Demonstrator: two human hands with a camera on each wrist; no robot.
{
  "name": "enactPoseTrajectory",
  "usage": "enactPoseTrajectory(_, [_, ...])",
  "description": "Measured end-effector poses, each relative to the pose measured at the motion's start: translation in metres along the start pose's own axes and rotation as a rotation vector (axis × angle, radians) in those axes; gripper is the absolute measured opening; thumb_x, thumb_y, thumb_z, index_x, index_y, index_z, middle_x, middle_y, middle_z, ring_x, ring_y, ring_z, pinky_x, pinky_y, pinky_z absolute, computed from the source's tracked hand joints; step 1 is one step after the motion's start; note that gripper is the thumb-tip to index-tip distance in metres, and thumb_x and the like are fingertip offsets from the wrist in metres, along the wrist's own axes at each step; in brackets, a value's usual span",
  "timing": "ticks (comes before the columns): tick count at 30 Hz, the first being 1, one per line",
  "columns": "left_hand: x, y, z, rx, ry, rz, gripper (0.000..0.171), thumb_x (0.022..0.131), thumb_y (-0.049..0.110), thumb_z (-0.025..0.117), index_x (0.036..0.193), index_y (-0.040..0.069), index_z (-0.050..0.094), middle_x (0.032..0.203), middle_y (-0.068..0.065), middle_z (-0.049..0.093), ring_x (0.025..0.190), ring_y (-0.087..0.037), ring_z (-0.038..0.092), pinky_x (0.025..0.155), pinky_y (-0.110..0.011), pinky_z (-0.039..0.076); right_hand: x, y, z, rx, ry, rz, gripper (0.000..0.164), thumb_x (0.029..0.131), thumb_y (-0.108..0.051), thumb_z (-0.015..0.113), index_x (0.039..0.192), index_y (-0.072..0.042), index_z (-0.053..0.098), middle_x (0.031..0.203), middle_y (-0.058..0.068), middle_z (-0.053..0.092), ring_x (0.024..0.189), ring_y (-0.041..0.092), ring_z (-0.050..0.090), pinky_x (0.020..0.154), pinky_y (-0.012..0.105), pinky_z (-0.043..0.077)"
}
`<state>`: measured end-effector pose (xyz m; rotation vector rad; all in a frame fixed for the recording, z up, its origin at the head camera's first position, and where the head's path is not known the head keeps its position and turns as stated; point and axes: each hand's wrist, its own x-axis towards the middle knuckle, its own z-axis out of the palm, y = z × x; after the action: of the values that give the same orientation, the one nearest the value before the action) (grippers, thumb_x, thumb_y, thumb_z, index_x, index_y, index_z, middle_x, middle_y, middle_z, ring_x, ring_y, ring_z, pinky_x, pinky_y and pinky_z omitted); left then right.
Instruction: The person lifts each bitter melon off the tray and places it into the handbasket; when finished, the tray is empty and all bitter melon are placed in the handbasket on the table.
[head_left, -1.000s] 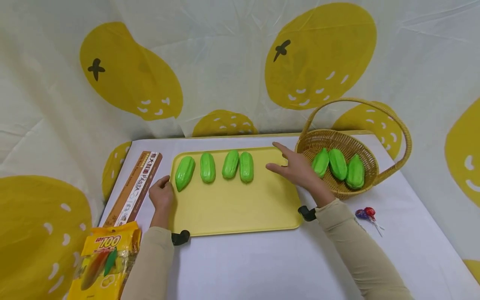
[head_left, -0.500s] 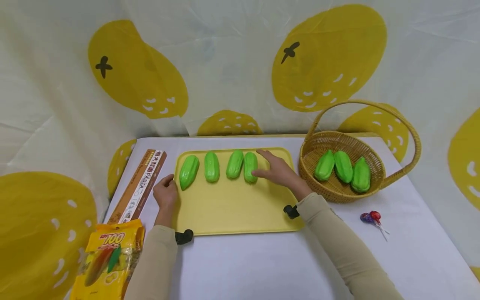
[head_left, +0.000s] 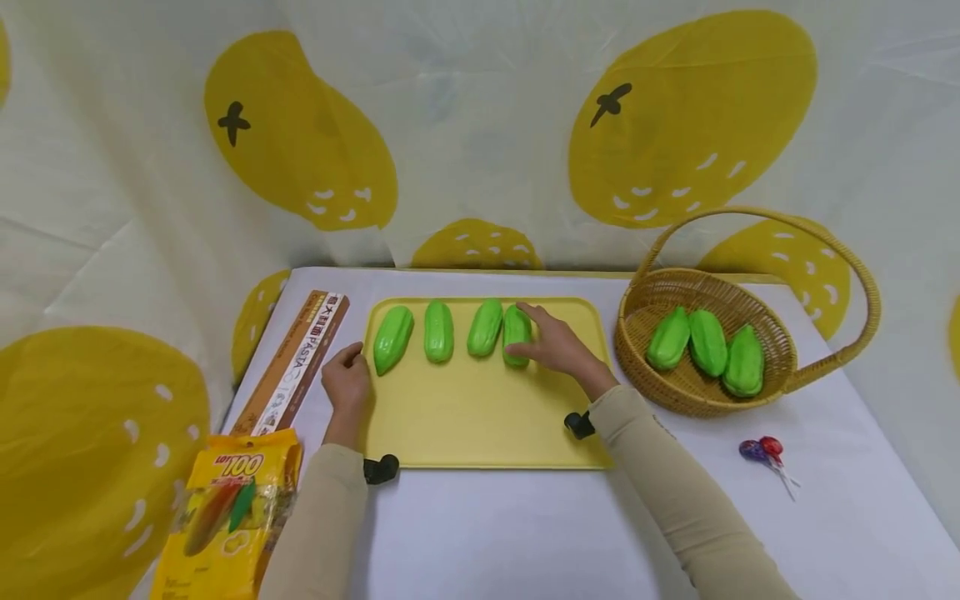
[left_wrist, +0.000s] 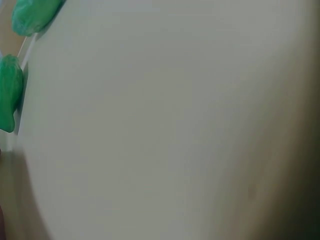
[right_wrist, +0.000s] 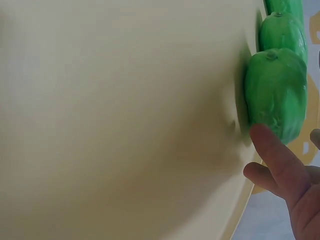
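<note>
The left hand (head_left: 347, 385) was at the left edge of the tray (head_left: 472, 417), fingers bent; whether they pinched the rim could not be told. Just right of them lay one fruit (head_left: 393, 340), then a second (head_left: 438, 332) and a third (head_left: 484, 327). The fourth fruit (head_left: 516, 329) lay between the right hand's (head_left: 555, 342) spread thumb and forefinger, the thumb tip overlapping its near end. Right of those fingers were a basket (head_left: 675, 400) with three more fruits (head_left: 707, 343) and, nearer the person, two lollipops (head_left: 763, 450).

Left of the left fingers lay a crinkled, shiny plastic bag (head_left: 228, 517) and a long, flat box (head_left: 292, 362). The tray was smooth and yellow with rounded corners, its fruits glossy, green, ribbed and oblong; the basket was woven, with an arched handle.
</note>
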<state>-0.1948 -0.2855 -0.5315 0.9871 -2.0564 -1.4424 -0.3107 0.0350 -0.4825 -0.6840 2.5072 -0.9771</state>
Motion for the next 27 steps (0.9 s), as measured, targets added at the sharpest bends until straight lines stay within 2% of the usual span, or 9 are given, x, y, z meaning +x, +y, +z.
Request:
enactPoseTrajectory(8, [0.004, -0.004, 0.001, -0.011, -0.032, -0.003, 0.036, 0.099, 0.005, 0.048, 0.128, -0.002, 0.068, 0.131, -0.026, 0.066, 0.130, -0.038, 0.057, 0.112, -0.047, 0.046, 0.009, 0.001, 0.006, -0.010, -0.032, -0.016, 0.092, 0.093, -0.037, 0.074, 0.164, -0.014, 0.021, 0.168, 0.030, 0.009, 0.153, 0.051, 0.018, 0.120, 0.066, 0.029])
enactPoseTrajectory(14, [0.007, -0.006, 0.000, 0.003, -0.029, 0.005, 0.035, 0.100, 0.005, 0.049, 0.128, -0.002, 0.068, 0.131, -0.025, 0.067, 0.131, -0.037, 0.058, 0.112, -0.047, 0.046, 0.014, -0.001, 0.008, -0.024, -0.065, -0.003, 0.095, 0.092, -0.036, 0.076, 0.164, -0.014, 0.019, 0.169, 0.030, 0.003, 0.153, 0.052, 0.018, 0.120, 0.066, 0.029])
enactPoseTrajectory(20, [0.006, -0.002, 0.000, 0.006, -0.033, 0.024, 0.034, 0.100, 0.004, 0.050, 0.127, -0.002, 0.069, 0.129, -0.025, 0.068, 0.130, -0.038, 0.059, 0.111, -0.048, 0.048, 0.015, -0.001, 0.010, -0.040, -0.066, 0.011, 0.098, 0.090, -0.034, 0.079, 0.164, -0.012, 0.019, 0.167, 0.033, 0.000, 0.152, 0.052, 0.020, 0.122, 0.063, 0.029])
enactPoseTrajectory(27, [0.006, -0.004, -0.001, 0.002, -0.034, 0.003, 0.034, 0.100, 0.005, 0.050, 0.128, -0.002, 0.069, 0.130, -0.024, 0.068, 0.129, -0.038, 0.059, 0.109, -0.047, 0.049, 0.017, -0.001, 0.011, -0.033, -0.067, 0.020, 0.098, 0.089, -0.032, 0.079, 0.164, -0.011, 0.020, 0.167, 0.035, 0.000, 0.151, 0.053, 0.022, 0.122, 0.062, 0.030])
